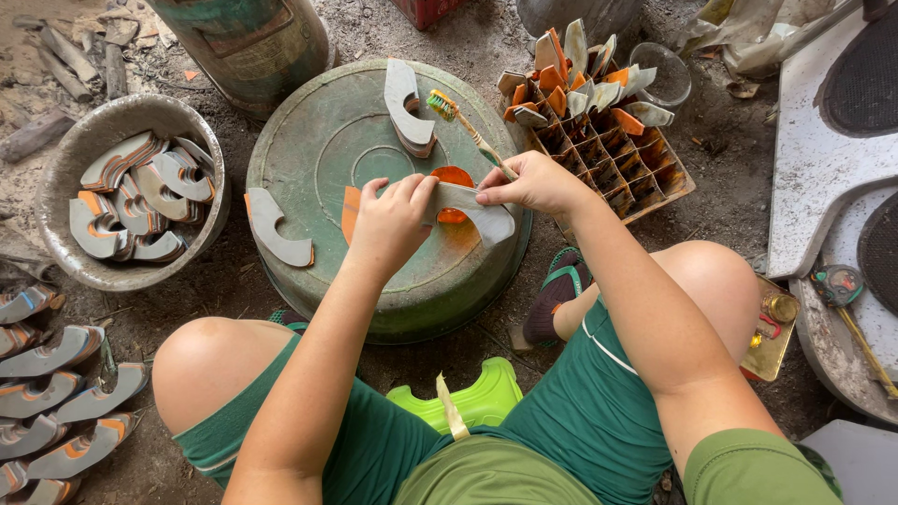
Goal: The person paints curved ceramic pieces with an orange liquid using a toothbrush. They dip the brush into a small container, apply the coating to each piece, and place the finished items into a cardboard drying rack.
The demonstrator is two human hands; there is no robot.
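- The left hand (391,220) presses a curved grey piece (468,208) flat, fingers together, on an upturned green basin (318,150).
- The right hand (533,182) pinches a toothbrush (468,131) by its handle, bristles raised away from the piece.
- Orange glue (453,178) shows beneath the piece.
- A metal bowl (65,159) to the left holds more grey pieces; a divided wooden tray (645,178) stands to the right.

Your grey curved sole piece (465,208) lies over a bright orange patch (454,178) on the worn green upturned basin (327,131).
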